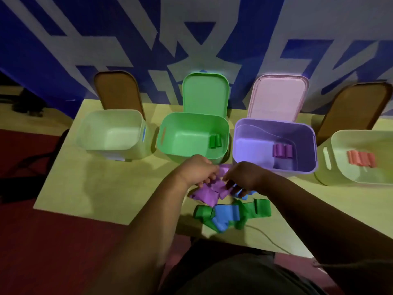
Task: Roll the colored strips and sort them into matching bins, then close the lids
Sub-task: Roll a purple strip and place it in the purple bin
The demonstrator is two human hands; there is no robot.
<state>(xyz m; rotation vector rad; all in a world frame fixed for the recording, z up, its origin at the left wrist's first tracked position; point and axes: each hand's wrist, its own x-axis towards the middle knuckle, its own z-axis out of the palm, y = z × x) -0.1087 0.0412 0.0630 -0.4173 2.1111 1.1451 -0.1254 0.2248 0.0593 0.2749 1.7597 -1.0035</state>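
Purple strip (pixel 215 186) in 2 hands (pixel 198 170) (pixel 244 176)

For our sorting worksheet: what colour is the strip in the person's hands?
The strip is purple; head view.

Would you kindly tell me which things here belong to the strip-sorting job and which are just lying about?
Job in hand:
purple strips, pinched by left hand and right hand
green strips
blue strip
green bin, purple bin, left pale bin, right pale bin, all open

Lying about:
thin cable on the table
patterned wall banner
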